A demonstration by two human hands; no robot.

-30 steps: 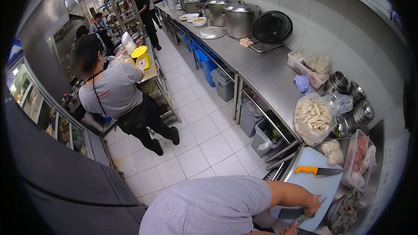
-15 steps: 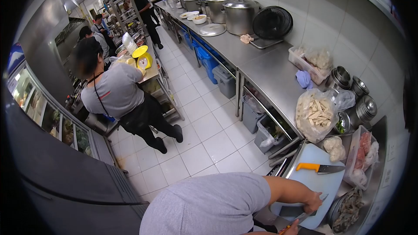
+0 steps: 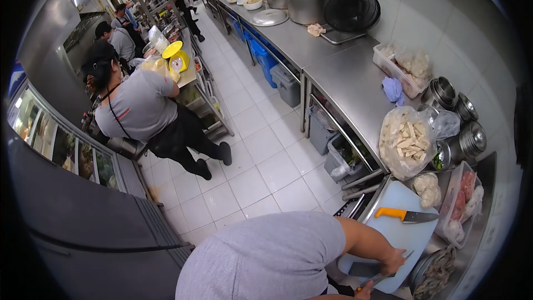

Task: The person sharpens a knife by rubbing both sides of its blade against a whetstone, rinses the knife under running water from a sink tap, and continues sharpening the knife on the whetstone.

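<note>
At the lower right, my left hand (image 3: 393, 261) has its fingers closed over the blade of a knife (image 3: 378, 279), with part of the blade showing beyond it. My right hand (image 3: 363, 292), partly cut off by the bottom edge, is closed on the knife's orange handle. Beneath the blade lies a dark flat slab (image 3: 362, 270), perhaps a sharpening stone, on the pale blue cutting board (image 3: 397, 233). A second knife (image 3: 405, 215) with an orange handle rests farther up the board. Beside the board is a bowl of what look like raw shrimp (image 3: 436, 272).
Along the steel counter (image 3: 338, 72) are a bag of pale cut strips (image 3: 411, 141), a tub of bagged meat (image 3: 459, 200), metal bowls (image 3: 471, 138) and large pots (image 3: 310, 0). Bins (image 3: 338, 161) stand below. Across the tiled aisle a co-worker (image 3: 139, 105) works by a yellow scale (image 3: 176, 58).
The view has tilted and shifted slightly. Both my hands stay on the knife over the dark slab. Across the aisle, the co-worker's head has turned a little.
</note>
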